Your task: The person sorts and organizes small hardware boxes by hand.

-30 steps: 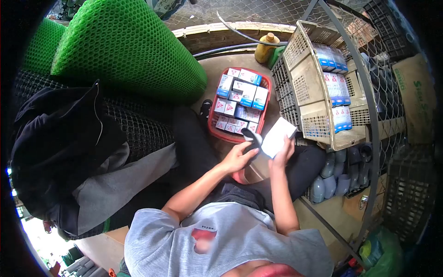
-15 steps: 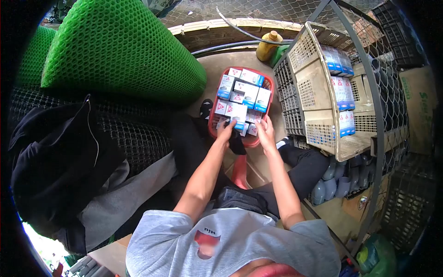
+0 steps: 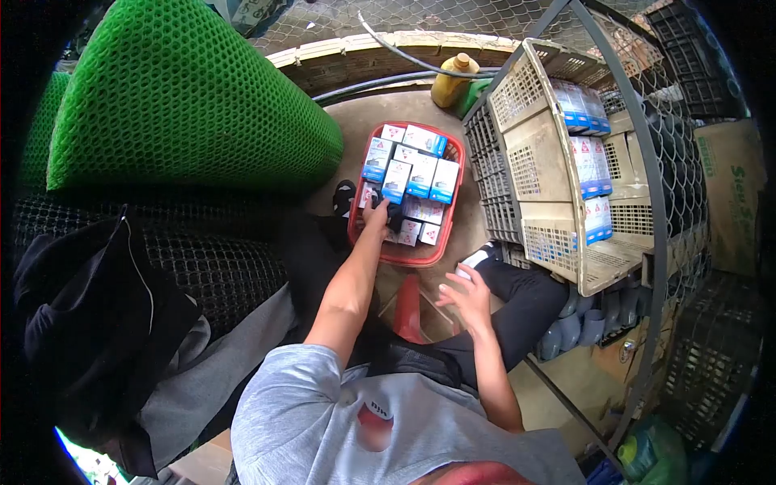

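While the left hand (image 3: 377,215) reaches the near end of a white-and-blue box (image 3: 397,180), its fingers are partly hidden, so I cannot tell whether they are clamped on the cardboard or merely against it. A dark piece (image 3: 394,217) shows right beside those fingers, too unclear to name; it would be best kept from slipping under the box. That box is in the red basket (image 3: 411,262), close among other boxes (image 3: 444,181), though whether it sits level with them is hard to judge. Good handling here probably means squaring its edges to its neighbours and pressing lightly, since thin card could dent and a tilted box could ride up on the next. The right hand (image 3: 469,301), its fingers spread apart with nothing visible in them, hangs between the basket and the person's body; it seems free to steady the rim. To the right, a pale crate (image 3: 529,153) holds similar packs (image 3: 596,166), and a yellow jug (image 3: 454,82) stands beyond the basket.
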The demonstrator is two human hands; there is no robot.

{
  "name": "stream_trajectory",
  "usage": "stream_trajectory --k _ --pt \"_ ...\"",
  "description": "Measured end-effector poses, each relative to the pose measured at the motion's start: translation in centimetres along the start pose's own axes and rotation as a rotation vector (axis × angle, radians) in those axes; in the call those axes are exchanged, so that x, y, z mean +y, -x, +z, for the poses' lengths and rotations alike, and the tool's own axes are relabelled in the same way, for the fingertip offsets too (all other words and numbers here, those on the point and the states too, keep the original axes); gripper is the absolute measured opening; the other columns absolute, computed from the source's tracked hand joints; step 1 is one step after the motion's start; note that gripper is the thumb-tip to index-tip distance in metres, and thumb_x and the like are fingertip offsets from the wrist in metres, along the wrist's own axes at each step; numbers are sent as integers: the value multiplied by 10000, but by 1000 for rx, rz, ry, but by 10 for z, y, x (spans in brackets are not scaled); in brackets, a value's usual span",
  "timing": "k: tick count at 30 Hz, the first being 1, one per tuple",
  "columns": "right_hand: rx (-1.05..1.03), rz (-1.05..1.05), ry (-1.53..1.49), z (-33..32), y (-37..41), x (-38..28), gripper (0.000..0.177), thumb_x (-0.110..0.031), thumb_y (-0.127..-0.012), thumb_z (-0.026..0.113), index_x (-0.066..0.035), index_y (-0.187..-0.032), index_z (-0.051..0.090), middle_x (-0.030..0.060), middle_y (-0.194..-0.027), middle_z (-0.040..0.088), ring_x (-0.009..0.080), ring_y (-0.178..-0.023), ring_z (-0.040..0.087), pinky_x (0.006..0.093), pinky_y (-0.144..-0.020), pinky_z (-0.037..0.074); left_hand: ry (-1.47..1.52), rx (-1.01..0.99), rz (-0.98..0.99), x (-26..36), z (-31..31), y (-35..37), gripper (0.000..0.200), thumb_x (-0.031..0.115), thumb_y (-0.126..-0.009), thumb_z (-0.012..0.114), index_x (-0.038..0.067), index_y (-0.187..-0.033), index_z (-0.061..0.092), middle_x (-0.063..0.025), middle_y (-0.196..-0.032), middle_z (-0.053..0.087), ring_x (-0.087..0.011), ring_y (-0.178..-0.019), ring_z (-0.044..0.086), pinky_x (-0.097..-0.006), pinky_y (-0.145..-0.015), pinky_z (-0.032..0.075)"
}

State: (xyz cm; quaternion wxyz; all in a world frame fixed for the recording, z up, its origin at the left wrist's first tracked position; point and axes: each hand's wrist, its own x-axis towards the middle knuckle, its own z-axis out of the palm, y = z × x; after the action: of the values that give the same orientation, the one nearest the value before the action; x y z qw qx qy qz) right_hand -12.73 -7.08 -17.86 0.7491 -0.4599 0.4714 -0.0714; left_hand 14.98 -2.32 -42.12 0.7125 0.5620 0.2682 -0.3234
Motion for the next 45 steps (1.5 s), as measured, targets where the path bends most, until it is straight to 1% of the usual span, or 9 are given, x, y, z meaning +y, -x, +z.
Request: stream_trajectory --k 8,12,15,20,26,28,36,42,45 --pt "-8 -221 224 17 -50 -11 467 -249 -1064 608 -31 -1461 492 118 -1263 693 238 -1121 700 369 -886 574 -153 -301 45 -1 5 83 419 262 -978 608 43 -1335 589 -80 -1104 662 -178 -938 684 -363 -765 587" --pt "-151 89 -518 22 -91 15 456 -403 -1090 521 -86 -1414 566 52 -1310 654 174 -1207 611 328 -1038 475 -554 -948 315 50 25 221 554 387 -1037 579 78 -1491 509 -150 -1501 534 -293 -1470 423 -450 -1229 268" --pt "-115 -142 -459 24 -72 1 269 -214 -1049 610 -57 -1265 644 24 -1110 679 121 -989 659 277 -832 539 -1165 -695 899 77 14 248 526 377 -1035 592 68 -1459 552 -227 -1593 433 -420 -1550 269 -546 -1246 199" --pt "46 -195 -489 -6 -34 -29 289 -220 -1040 619 -37 -1264 641 51 -1123 701 124 -976 679 279 -828 562 -753 -576 661 124 37 244 280 145 -1023 626 9 -1262 676 -133 -1216 726 -195 -1174 662 -350 -1021 490" --pt "-239 -115 -1115 -53 8 -32 572 -429 -1066 315 -33 -1402 555 191 -1358 644 374 -1229 636 584 -1070 495 -733 -986 1436 221 204 337 201 99 -959 656 22 -1137 708 -142 -1053 757 -269 -1052 721 -354 -929 534" --pt "-290 -156 -1115 -64 23 -27 609 -435 -1059 301 -22 -1443 530 191 -1416 613 334 -1296 603 487 -1104 489 -931 -1048 1653 230 272 345 242 166 -932 680 51 -1143 712 -146 -1034 750 -331 -1030 713 -407 -899 549" --pt "-271 -186 -1067 -95 51 -3 663 -476 -1058 339 9 -1493 465 227 -1420 582 389 -1256 621 578 -1020 522 -1988 -1042 1805 176 491 217 718 400 -812 814 130 -1435 580 -194 -1277 696 -365 -1191 663 -437 -1038 536" --pt "-26 -220 -916 -120 81 -20 544 -421 -1078 391 -34 -1403 590 143 -1342 651 294 -1185 666 482 -1068 518 -2336 -756 1122 123 541 196 953 501 -660 914 199 -1492 563 -83 -1519 568 -282 -1396 539 -368 -1130 471" --pt "42 -136 -1011 -127 68 -7 529 -405 -1080 383 -33 -1392 592 144 -1326 659 299 -1190 663 478 -1064 522 -2193 -518 1757 100 512 193 847 467 -691 900 208 -1445 614 -80 -1487 598 -278 -1370 569 -376 -1107 493"
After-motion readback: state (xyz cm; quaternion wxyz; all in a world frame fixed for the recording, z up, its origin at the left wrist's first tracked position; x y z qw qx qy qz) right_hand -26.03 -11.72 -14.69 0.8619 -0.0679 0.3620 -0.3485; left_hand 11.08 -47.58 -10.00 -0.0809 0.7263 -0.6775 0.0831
